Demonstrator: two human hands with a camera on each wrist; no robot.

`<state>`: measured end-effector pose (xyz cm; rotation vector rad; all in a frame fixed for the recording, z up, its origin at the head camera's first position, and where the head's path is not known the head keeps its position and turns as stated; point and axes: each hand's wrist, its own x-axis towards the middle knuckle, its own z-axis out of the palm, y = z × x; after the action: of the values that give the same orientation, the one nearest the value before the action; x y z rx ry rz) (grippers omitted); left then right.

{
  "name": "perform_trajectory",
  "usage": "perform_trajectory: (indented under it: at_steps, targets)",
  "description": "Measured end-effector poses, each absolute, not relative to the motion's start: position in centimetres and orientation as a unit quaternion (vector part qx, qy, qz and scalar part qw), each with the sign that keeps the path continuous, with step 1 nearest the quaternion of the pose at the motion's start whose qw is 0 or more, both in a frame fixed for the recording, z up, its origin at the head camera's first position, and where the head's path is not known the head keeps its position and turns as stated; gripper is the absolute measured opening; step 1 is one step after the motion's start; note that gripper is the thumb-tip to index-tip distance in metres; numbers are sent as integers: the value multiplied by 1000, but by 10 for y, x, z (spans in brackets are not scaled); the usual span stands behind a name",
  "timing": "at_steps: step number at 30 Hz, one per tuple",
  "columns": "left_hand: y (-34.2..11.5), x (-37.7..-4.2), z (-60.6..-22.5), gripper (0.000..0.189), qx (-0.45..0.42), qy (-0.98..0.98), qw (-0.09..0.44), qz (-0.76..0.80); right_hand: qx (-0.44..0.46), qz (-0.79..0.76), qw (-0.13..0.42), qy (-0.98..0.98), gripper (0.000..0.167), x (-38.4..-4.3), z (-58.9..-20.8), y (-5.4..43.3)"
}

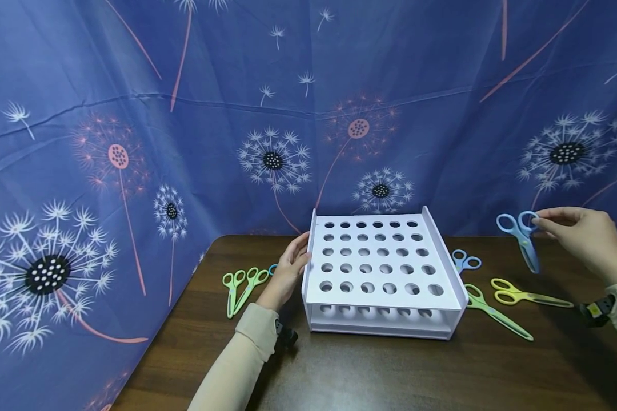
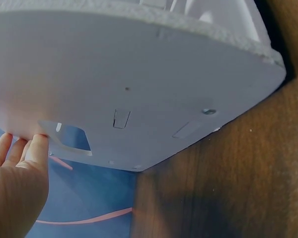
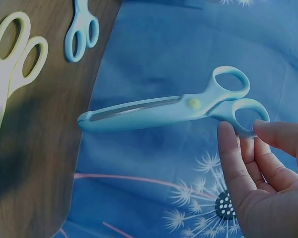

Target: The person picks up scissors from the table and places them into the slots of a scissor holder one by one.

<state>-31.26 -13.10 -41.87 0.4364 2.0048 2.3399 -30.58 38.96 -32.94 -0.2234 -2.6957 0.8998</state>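
Observation:
A white rack [image 1: 372, 260] with rows of round holes stands on the table. My left hand [image 1: 288, 268] touches its left side panel; in the left wrist view the fingertips of the left hand [image 2: 20, 173] lie against the panel by a cut-out. Off to the right, my right hand [image 1: 588, 234] pinches one handle loop of a light blue pair of scissors [image 1: 523, 237], raised with the tip pointing down. The right wrist view shows the thumb and fingers of the right hand [image 3: 265, 168] on that loop, and the scissors' [image 3: 154, 114] blades together.
Right of the rack lie green scissors [image 1: 504, 321], yellow scissors [image 1: 532, 297] and another blue pair [image 1: 465, 262], partly hidden. Two green pairs [image 1: 244, 288] and part of a blue loop [image 1: 273, 269] are at the left. A blue patterned cloth [image 1: 308, 74] hangs behind the wooden table [image 1: 380, 371].

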Motion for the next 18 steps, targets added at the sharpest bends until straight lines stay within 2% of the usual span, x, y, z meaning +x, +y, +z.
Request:
perform_trajectory:
  at_steps: [13,18]
  targets:
    - [-132,-313,-419,56,143,640,18,755,-66,379,132,-914,54,-305,-325,381]
    - [-130,-313,-419,56,141,641,17,754,-54,426,132,-893,37,-305,-325,380]
